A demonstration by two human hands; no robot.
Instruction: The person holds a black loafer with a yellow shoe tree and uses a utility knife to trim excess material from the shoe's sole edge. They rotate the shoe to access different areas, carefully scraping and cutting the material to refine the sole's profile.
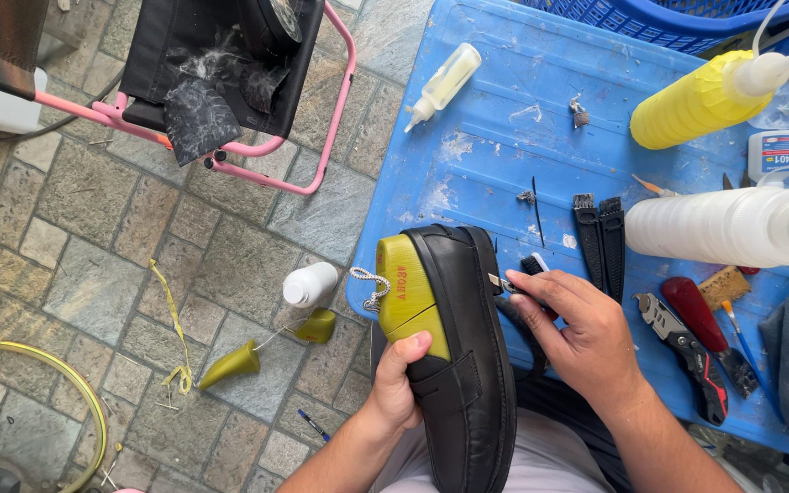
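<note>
A blue table carries a yellow bottle, a white bottle and pliers.

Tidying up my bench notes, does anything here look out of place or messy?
Yes. Two yellow-green last pieces and a white bottle lie on the stone floor, off the blue table. The table carries dried whitish smears. The black shoe itself looks intact.

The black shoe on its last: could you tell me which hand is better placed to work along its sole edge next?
Probably the right hand: it pinches a small tool against the sole edge of the black shoe. The left hand is occupied steadying the shoe, thumb on the yellow-green last.
</note>
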